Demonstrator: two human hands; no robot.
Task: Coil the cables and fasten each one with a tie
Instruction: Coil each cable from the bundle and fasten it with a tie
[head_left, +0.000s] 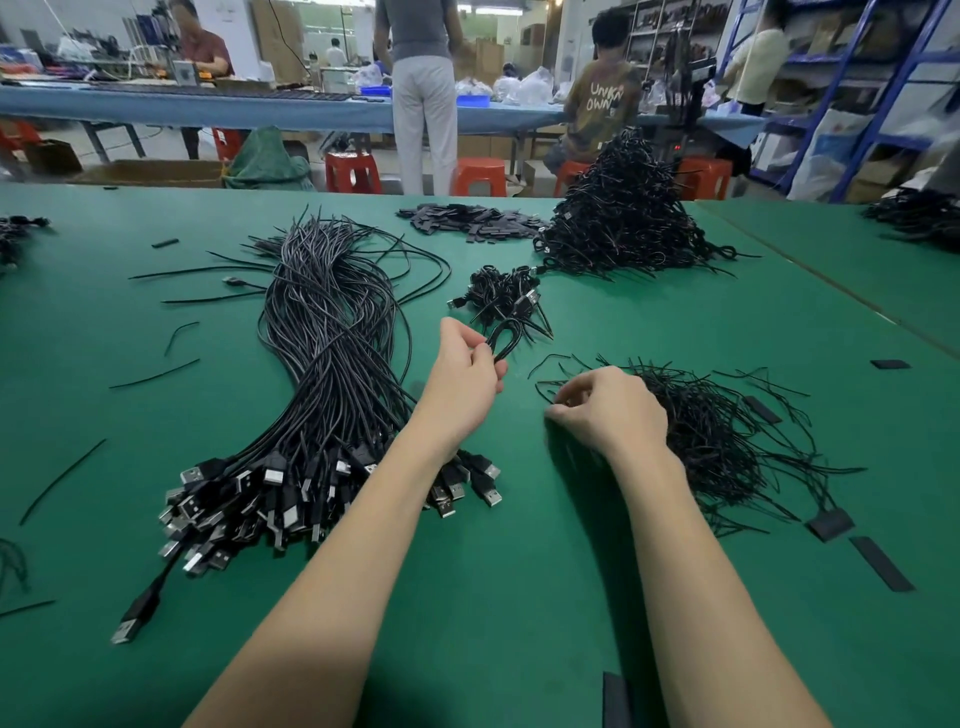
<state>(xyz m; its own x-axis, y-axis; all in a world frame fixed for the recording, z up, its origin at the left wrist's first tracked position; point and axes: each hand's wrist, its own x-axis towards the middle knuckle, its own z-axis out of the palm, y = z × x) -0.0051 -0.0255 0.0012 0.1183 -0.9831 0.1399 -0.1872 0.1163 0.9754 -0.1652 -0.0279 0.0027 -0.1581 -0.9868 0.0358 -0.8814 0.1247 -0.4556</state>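
Note:
My left hand (465, 371) holds a coiled black cable (506, 340) above the green table, its loop and loose ends pointing away from me. My right hand (608, 408) rests with curled fingers on the near left edge of a loose heap of thin black ties (727, 431), fingertips pinching at a tie. A long bundle of uncoiled black USB cables (322, 374) lies to the left, plugs toward me. A small pile of coiled, tied cables (504, 293) sits just beyond my left hand.
A tall heap of coiled cables (623, 228) stands at the back right, with flat black strips (467, 218) beside it. Stray ties and black strips (880, 569) lie scattered on the green table (519, 597). People work at a blue bench beyond.

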